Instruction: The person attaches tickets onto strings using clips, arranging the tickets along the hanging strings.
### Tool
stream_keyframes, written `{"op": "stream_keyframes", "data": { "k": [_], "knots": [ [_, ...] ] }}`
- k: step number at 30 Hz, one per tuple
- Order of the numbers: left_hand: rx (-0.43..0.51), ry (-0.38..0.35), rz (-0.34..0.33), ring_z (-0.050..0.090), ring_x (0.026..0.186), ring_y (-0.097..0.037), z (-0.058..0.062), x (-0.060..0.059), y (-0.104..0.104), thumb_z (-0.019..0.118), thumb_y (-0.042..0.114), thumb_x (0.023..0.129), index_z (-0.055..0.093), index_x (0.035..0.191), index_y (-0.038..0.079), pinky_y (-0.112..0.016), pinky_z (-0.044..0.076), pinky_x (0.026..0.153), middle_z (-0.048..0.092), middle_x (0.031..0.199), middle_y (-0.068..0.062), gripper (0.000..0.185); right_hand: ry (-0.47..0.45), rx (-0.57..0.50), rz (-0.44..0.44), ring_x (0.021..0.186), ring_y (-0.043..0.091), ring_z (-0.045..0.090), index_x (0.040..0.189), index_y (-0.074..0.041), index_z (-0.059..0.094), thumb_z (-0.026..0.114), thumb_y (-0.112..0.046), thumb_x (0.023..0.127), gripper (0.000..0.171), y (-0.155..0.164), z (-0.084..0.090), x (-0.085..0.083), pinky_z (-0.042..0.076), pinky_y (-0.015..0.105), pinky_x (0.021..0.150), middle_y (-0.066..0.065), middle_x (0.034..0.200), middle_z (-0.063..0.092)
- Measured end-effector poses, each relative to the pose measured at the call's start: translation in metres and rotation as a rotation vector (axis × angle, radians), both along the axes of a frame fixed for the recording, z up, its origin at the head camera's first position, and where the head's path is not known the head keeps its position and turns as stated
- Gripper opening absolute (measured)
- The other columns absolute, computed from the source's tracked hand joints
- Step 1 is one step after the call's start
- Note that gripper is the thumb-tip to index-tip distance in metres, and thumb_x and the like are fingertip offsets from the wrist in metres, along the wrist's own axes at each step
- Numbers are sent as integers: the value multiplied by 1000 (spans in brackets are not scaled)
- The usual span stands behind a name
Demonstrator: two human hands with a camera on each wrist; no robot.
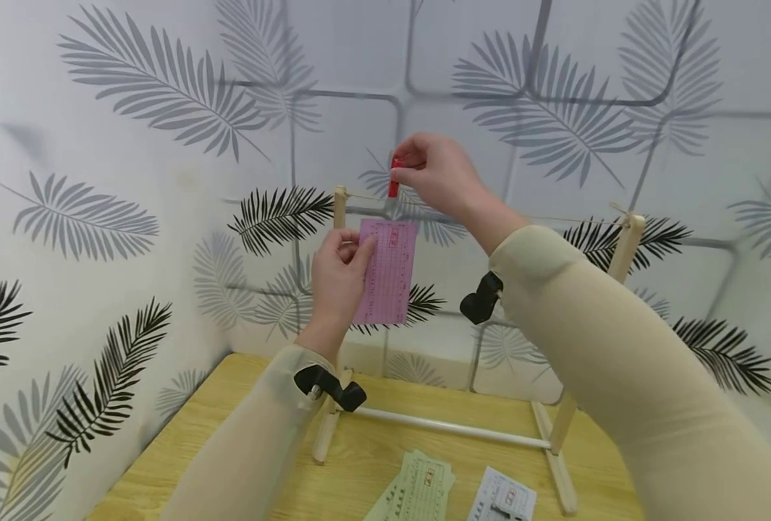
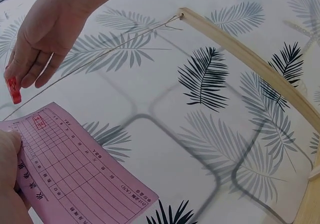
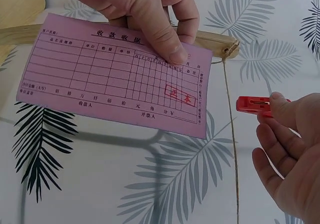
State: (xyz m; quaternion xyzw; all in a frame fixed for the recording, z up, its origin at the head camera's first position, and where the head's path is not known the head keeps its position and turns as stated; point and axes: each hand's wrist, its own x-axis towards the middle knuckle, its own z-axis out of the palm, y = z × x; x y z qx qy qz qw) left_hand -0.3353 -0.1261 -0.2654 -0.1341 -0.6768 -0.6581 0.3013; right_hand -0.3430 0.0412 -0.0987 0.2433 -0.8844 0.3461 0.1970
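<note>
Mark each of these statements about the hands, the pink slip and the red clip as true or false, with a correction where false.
1. The left hand holds a pink slip up in front of the wooden frame. True.
2. The right hand pinches a blue clip. False: the clip is red.
3. The red clip already clamps the pink slip to the string. False: in the right wrist view clip and slip are apart.
4. More paper slips lie on the table: a greenish stack and a white one. True.
5. The pink slip is blank. False: it carries a printed grid and a red stamp.
</note>
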Motion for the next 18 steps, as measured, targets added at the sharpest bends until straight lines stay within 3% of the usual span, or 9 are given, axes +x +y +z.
{"op": "stream_keyframes", "data": {
  "k": [6, 18],
  "knots": [
    [37, -15, -61, 69, 78, -16, 1, -2, 4, 70, 24, 112, 66, 116, 10, -30, 52, 64, 81, 102, -9, 15, -45, -36, 8, 117, 21, 67, 134, -5, 69, 73, -18, 109, 29, -5, -2, -4, 53, 37, 102, 9, 126, 73],
    [12, -87, -38, 67, 79, -17, 10, -4, 9, 67, 26, 114, 68, 115, 9, -30, 50, 64, 79, 100, -10, 17, -72, -57, -32, 112, 21, 67, 130, -6, 70, 74, -19, 108, 26, -7, -3, -6, 53, 36, 98, 8, 121, 74]
  ]
}}
